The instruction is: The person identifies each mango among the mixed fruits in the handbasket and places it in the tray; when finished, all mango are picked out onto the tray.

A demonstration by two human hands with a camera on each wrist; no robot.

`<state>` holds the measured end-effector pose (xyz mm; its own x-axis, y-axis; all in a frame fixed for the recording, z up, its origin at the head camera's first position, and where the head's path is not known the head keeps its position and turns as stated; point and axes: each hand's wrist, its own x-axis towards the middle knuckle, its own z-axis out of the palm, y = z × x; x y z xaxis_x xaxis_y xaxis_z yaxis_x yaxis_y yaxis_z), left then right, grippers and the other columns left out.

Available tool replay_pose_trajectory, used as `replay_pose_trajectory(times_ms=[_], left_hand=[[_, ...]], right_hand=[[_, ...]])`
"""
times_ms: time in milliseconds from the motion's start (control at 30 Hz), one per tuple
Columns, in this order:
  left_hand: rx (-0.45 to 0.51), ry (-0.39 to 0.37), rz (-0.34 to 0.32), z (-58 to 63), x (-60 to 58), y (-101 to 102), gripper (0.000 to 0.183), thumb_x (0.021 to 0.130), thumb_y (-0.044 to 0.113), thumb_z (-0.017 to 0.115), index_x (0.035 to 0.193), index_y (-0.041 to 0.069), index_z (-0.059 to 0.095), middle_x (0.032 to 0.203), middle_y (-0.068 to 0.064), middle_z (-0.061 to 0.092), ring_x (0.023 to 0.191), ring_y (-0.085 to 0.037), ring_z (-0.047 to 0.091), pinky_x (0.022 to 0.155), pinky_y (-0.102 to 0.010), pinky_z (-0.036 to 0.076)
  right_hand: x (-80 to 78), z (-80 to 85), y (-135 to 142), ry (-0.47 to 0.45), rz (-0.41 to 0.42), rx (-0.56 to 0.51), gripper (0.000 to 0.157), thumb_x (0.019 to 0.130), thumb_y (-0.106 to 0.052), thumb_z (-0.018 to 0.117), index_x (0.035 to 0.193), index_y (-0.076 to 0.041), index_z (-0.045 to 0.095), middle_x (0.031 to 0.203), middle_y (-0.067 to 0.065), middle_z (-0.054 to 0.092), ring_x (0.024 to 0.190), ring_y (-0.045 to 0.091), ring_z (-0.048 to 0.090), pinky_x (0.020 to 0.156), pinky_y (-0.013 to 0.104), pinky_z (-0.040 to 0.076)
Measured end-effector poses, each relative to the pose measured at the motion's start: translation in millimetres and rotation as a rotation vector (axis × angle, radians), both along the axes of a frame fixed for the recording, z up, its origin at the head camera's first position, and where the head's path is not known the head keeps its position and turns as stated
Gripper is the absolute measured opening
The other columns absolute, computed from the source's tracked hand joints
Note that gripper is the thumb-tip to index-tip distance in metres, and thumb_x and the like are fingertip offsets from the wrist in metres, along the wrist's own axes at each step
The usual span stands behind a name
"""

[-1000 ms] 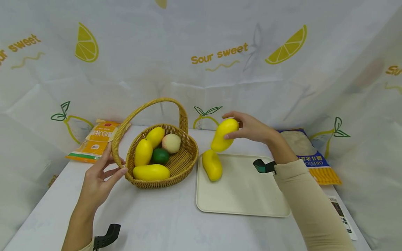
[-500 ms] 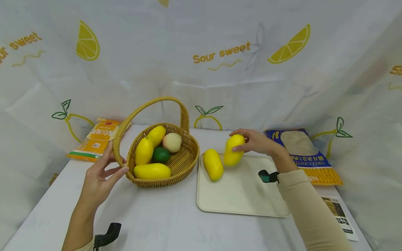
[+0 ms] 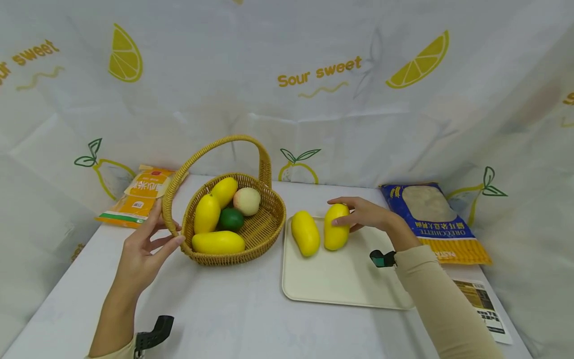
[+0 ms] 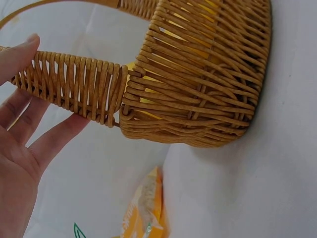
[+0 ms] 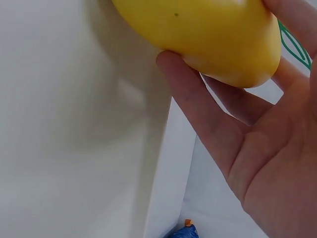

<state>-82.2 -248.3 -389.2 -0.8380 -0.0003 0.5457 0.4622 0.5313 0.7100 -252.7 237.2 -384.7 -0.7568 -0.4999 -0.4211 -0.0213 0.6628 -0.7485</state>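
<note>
Currently grips a yellow mango [image 3: 336, 238] over the tray [image 3: 332, 280] with right hand [image 3: 368, 216], close beside another mango [image 3: 306, 233], near a pasta bag [image 3: 425, 209]; holds basket handle [image 4: 72, 82] with left hand [image 3: 143, 257].

A smooth, glossy yellow mango [image 3: 336, 234] is sitting between the thumb and fingers of the right hand [image 3: 365, 214], its long side running toward the person over the pale tray [image 3: 323, 286]. A second mango [image 3: 306, 233] is lying on the tray, just left of the right hand. The woven tan basket [image 3: 257, 234] is standing right of the left hand [image 3: 141, 254], whose thumb and fingers are gripping the lower end of its arched handle [image 3: 242, 138]; it is holding three yellow fruits [image 3: 218, 243], a pale round fruit [image 3: 247, 201] and a dark green fruit [image 3: 231, 219].
</note>
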Motion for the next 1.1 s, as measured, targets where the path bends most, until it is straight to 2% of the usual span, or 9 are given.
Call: replay_pose_trajectory(times_ms=[300, 600, 1100], left_hand=[[0.002, 0.004, -0.004, -1.2, 0.2, -1, 0.100, 0.079, -0.023, 0.072, 0.161, 0.013, 0.028, 0.112, 0.024, 0.060, 0.104, 0.009, 0.059, 0.086, -0.004, 0.053], [0.008, 0.017, -0.013, -0.7, 0.5, -1, 0.101, 0.078, -0.024, 0.071, 0.161, 0.013, 0.028, 0.115, 0.025, 0.059, 0.105, 0.008, 0.059, 0.086, -0.005, 0.054], [0.021, 0.030, -0.030, -1.1, -0.4, 0, 0.101, 0.077, -0.025, 0.071, 0.161, 0.011, 0.028, 0.117, 0.027, 0.058, 0.105, 0.006, 0.059, 0.086, -0.006, 0.054]], right_hand=[[-1.0, -11.1, -10, -0.005, -0.029, -0.036, 0.071, 0.096, -0.035, 0.071, 0.155, -0.011, 0.040, 0.161, 0.026, 0.028, 0.131, 0.040, 0.055, 0.091, 0.048, 0.063], [4.0, -13.9, -23, 0.003, -0.042, 0.017, 0.065, 0.096, -0.038, 0.070, 0.152, -0.015, 0.047, 0.162, 0.020, 0.032, 0.125, 0.034, 0.060, 0.087, 0.044, 0.065], [7.3, -15.4, -26, -0.014, -0.031, 0.022, 0.066, 0.098, -0.040, 0.068, 0.153, -0.011, 0.045, 0.157, 0.025, 0.034, 0.123, 0.035, 0.060, 0.085, 0.044, 0.065]])
